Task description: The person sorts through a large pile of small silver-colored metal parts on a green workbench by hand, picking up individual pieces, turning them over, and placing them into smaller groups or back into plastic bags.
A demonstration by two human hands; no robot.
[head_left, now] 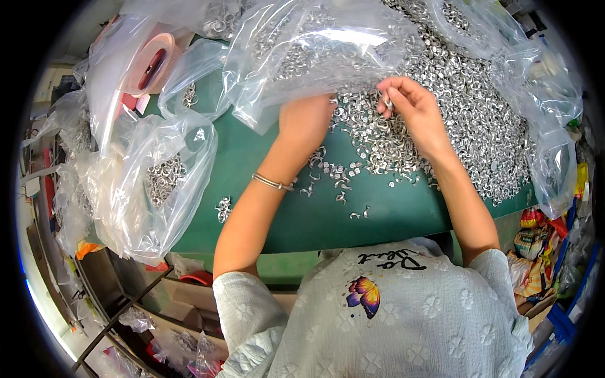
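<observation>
Two hands sorting small metal parts on a green worktop (378, 220).

Nearest, loose parts (334, 176) lie scattered just ahead of both wrists. The left hand (307, 120) is curled at the edge of a clear bag (302, 50) of parts; what it holds is hidden. The right hand (409, 110), beside it, pinches one small part (387, 101) in narrowed fingertips, over the big heap (466, 107) spreading right and beyond. Further bags (157, 176) at left hold more.
</observation>
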